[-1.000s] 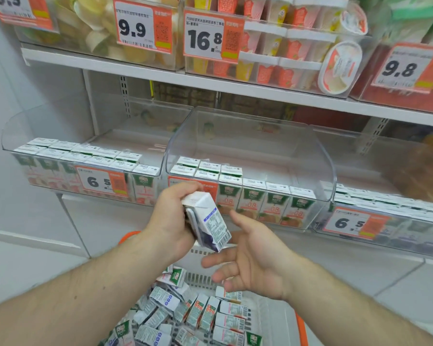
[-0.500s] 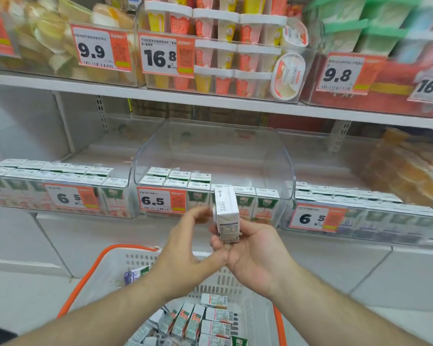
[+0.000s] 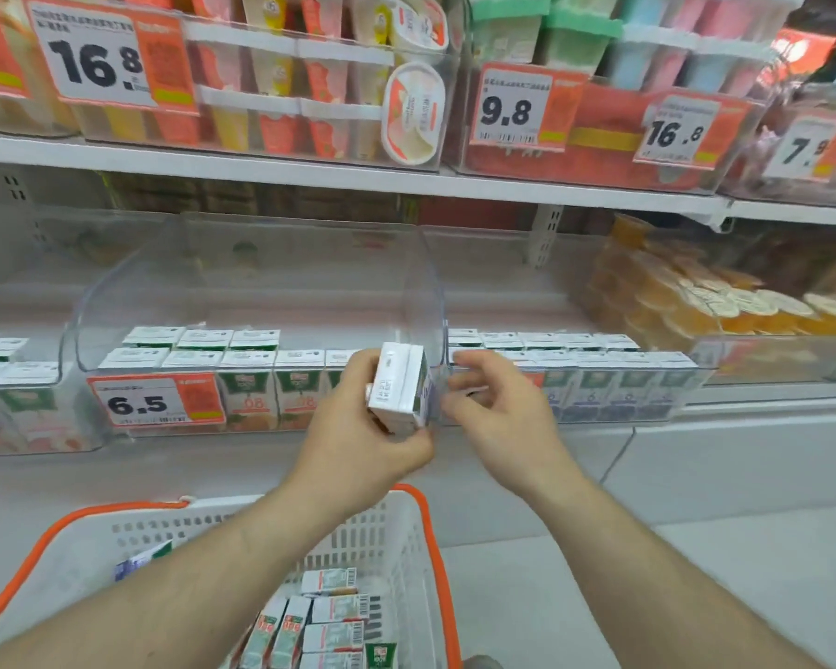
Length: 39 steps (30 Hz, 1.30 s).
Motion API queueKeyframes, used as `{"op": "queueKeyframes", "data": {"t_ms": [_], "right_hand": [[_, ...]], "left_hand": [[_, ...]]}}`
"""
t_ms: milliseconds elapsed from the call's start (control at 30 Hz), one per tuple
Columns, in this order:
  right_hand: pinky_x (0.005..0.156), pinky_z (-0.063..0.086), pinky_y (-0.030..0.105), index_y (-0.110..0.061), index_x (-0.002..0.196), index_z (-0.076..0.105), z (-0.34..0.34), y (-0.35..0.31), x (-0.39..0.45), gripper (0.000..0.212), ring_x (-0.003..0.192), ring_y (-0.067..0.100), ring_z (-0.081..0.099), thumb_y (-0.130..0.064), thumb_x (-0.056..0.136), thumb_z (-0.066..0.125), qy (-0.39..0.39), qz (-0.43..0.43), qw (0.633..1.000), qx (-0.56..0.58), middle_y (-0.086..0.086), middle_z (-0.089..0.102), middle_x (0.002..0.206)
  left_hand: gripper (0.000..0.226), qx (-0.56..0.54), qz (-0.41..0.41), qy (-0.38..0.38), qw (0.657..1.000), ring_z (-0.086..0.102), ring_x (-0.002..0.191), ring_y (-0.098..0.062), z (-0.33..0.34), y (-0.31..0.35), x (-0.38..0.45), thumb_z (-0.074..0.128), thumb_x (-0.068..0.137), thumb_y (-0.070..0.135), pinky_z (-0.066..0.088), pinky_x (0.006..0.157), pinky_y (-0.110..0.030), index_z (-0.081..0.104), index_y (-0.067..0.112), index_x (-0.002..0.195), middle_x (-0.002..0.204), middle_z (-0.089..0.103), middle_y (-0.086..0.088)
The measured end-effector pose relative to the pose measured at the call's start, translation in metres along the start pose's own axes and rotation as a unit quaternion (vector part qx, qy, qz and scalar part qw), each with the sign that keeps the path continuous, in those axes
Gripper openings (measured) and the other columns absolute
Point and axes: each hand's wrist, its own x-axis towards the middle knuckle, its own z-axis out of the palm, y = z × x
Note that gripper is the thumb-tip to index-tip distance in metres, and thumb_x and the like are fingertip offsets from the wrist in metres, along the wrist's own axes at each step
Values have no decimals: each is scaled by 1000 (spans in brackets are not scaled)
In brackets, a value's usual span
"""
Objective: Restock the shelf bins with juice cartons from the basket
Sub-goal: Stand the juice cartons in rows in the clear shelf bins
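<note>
Gripping: my left hand [image 3: 358,427] holds one juice carton [image 3: 399,393] upright, thumb curled under its bottom, fingers wrapped round its far side, forearm reaching up over the basket [image 3: 406,523].
Right hand: my right hand [image 3: 498,412] hovers just beside the carton, apart from it, fingers loosely curled and slightly spread, pinching nothing.
Carton place: I see it in front of the right front corner of the middle bin [image 3: 261,292], level with the front row.
Middle bin count: I count three cartons in the back row and five tops in the front row; the hand hides the rest.
Right bin: the right bin [image 3: 599,379] holds two rows of blue-fronted cartons; I cannot count them surely.
Basket: white with an orange rim, below my arms, about ten cartons lying loose on its floor.
Price tags: one tag [image 3: 155,403] reading 6.5 on the middle bin's front.
</note>
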Motion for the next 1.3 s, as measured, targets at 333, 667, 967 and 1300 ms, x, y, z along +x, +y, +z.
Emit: {"op": "queueKeyframes", "data": {"t_ms": [333,667,967,1300], "right_hand": [[97,42,18,-11,126,59,-49,23,2,55,112,8,56,-29,76,69,174,-287,934,-124,-6,57,117],[102,40,15,-6,122,63,-132,45,65,41,116,20,57,-18,84,72,399,-251,854,-221,9,63,121],[98,38,29,-30,133,58,-162,82,101,40,130,13,44,-33,94,63,335,8,880,-337,-6,43,147],[95,46,37,-27,130,63,-167,87,107,37,120,27,56,-36,95,55,236,168,879,-380,1,57,138]], "left_hand": [[57,64,47,-93,993,58,92,-1,62,24,38,60,62,38,46,80,-17,60,44,118,108,65,19],[78,484,177,-106,850,24,145,-31,118,8,75,54,86,35,16,117,-49,17,33,155,162,15,-10],[60,518,145,-130,833,21,146,-22,124,-2,80,43,93,43,21,116,-48,23,40,149,159,24,5],[62,513,144,-129,837,22,146,-22,125,-4,82,46,91,42,20,117,-50,23,41,149,157,28,6]]}}
